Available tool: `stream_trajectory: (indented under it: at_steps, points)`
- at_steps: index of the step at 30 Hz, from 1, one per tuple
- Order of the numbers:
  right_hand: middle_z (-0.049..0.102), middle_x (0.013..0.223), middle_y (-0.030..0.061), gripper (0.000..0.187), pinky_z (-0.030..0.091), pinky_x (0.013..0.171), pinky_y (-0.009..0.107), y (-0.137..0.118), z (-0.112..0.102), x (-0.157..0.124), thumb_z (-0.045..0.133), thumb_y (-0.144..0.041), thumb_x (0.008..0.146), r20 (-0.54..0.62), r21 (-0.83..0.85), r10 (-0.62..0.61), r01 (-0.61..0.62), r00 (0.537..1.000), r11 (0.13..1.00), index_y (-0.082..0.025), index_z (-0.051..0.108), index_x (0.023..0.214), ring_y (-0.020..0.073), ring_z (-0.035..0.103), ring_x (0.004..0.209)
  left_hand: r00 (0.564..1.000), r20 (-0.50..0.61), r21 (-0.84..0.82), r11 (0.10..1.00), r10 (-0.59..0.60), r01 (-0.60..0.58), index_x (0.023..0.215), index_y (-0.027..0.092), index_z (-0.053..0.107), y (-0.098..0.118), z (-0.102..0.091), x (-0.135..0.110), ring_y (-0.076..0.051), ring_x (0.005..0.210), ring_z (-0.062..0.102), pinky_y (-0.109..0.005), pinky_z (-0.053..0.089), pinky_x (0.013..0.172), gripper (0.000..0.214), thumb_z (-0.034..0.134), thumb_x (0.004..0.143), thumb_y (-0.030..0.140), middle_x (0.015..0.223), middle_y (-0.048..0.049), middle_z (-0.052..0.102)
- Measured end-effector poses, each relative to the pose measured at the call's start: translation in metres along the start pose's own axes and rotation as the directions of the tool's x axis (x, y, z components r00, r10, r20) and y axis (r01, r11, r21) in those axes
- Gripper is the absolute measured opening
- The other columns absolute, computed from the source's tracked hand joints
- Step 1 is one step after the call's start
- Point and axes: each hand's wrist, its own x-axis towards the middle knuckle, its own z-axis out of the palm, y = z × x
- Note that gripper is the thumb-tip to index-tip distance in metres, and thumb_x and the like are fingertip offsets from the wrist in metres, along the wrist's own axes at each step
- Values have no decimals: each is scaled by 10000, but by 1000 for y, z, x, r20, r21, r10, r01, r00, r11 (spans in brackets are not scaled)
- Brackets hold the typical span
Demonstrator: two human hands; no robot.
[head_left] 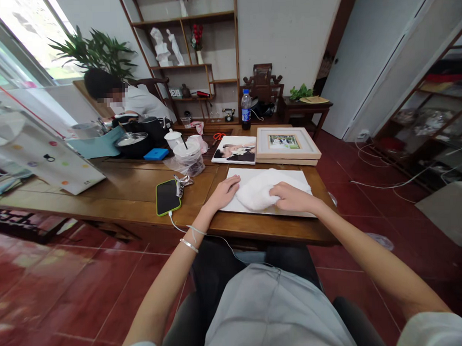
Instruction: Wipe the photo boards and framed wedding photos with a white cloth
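A flat white panel [297, 178] lies at the front edge of the wooden table. On top of it rests a bunched white cloth [256, 190], which covers much of its middle. My right hand [290, 196] grips the cloth at its right side, with the fingers closed into it. At the panel's left edge my left hand [227, 191] lies flat, fingers stretched out toward the cloth. Whatever is on the panel under the cloth is hidden.
Behind the panel are a photo print [235, 150] and a stacked picture frame [288, 143]. A charging phone [168, 197] lies left, its cable crossing my left forearm. Further back stand a bottle [246, 112], a lidded cup [186, 149] and pots [132, 145]. A person [137, 98] sits beyond.
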Motion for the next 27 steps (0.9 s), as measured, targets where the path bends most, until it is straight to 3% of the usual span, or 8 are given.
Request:
stream_trajectory:
  at_steps: [4,7,17,21,27]
  points:
    - [648,709,68,182,324,629,265,14,8,16,427,-113,684,-117,-62,188,-196,975,979,-159,603,672,193,544,684,1000,0,7,1000,-2,2,1174,155,598,-2,1,0,-222,1257,469,-414,326,1094,379,439,886,342,1296,-97,561]
    - [684,850,95,221,340,661,265,17,12,34,429,-118,714,-175,-67,265,-280,948,958,-152,636,784,220,578,781,1000,9,8,1000,-5,5,1184,158,590,-3,1,0,-221,1262,463,-413,326,1095,380,453,874,329,1300,-94,557]
    - [675,1039,85,297,365,711,243,0,19,103,403,-151,779,-182,-66,246,-262,952,963,-155,640,958,220,584,916,999,6,31,999,33,-33,1126,170,610,1,-4,0,-227,1061,594,-357,435,967,313,453,872,263,1148,-75,637]
    - [664,1036,117,304,367,701,265,-2,17,96,407,-139,768,-185,-112,279,-302,942,947,-150,630,975,244,585,914,999,18,19,999,30,-30,1148,186,601,1,-3,0,-221,1109,573,-356,412,1002,324,448,876,272,1190,-59,624]
    - [664,931,160,266,363,675,299,17,1,53,420,-119,745,-198,-192,386,-421,901,886,-129,638,896,274,591,846,1000,17,-4,1000,-3,3,1165,129,598,-2,-1,0,-235,1261,462,-391,316,1098,378,459,872,323,1299,-116,556]
